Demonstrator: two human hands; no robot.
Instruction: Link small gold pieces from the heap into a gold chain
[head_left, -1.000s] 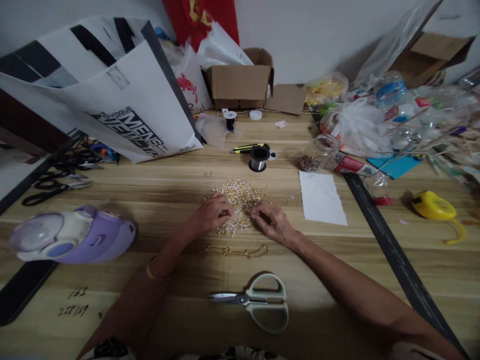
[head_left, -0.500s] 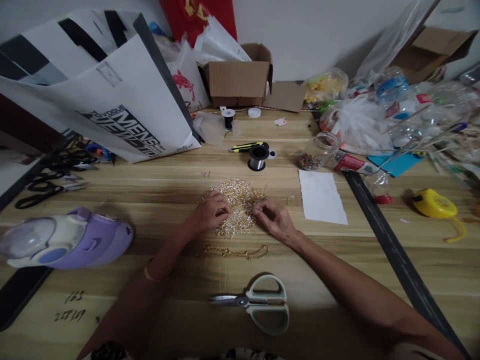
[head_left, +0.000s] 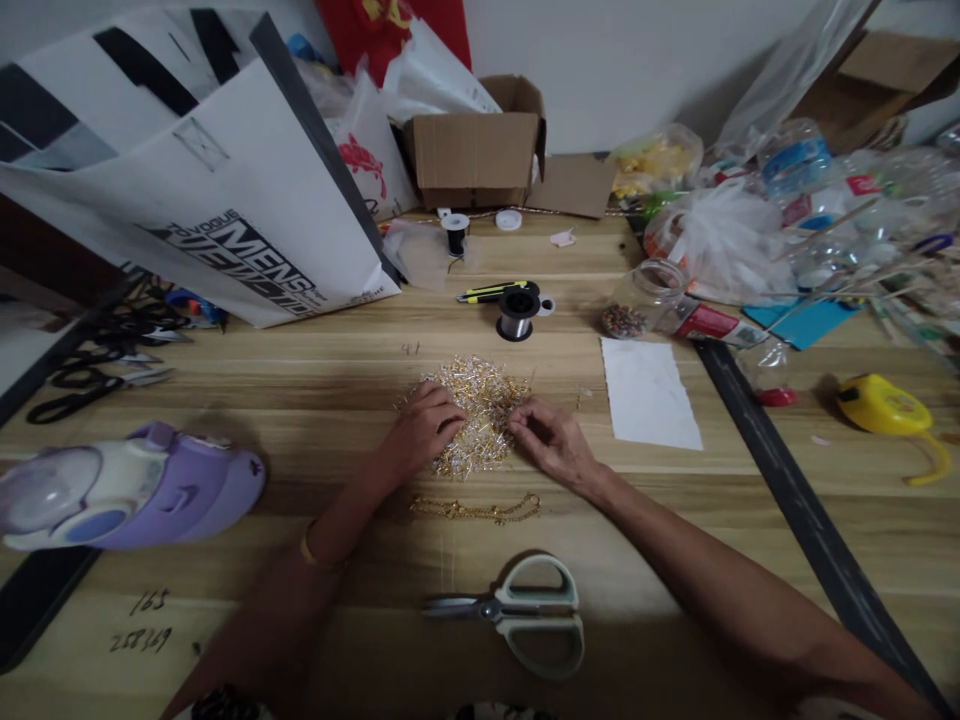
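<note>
1. Gold-and-silver pile [head_left: 484, 415]: centre of the frame, on the desk [head_left: 300, 390].
2. Left hand [head_left: 424, 430]: at the pile's left edge, fingers curled; whether grasping, cannot tell.
3. Right hand [head_left: 556, 442]: at its right edge, fingers bent; grasp likewise unclear.

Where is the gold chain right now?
In the head view, the gold chain lies on the table below the picture's centre, between the pile of small gold and silver bits above and the scissors below.
</note>
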